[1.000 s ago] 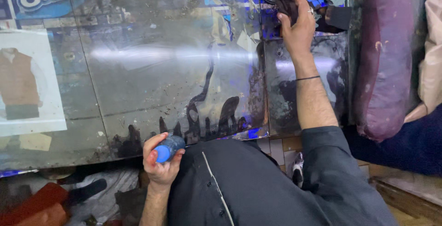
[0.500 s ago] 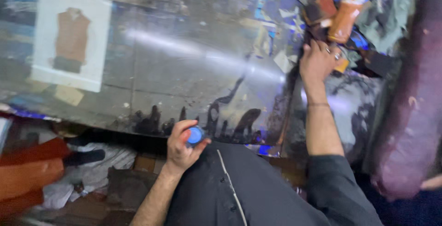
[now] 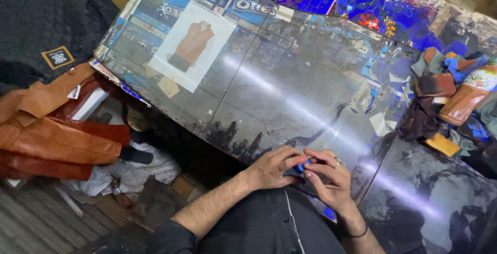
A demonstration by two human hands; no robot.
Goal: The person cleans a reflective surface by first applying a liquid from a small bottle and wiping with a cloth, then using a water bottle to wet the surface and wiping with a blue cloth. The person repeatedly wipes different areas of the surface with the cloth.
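I see the small blue object (image 3: 302,166) pinched between left hand (image 3: 273,167) and right hand (image 3: 331,181) at the table (image 3: 290,93) edge, right hand back from the far clutter since earlier

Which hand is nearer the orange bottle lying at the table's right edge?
Right. The right hand is at the near table edge, on the bottle's side; the left hand sits beside it, farther away. The orange bottle lies well clear of both, among fabric scraps.
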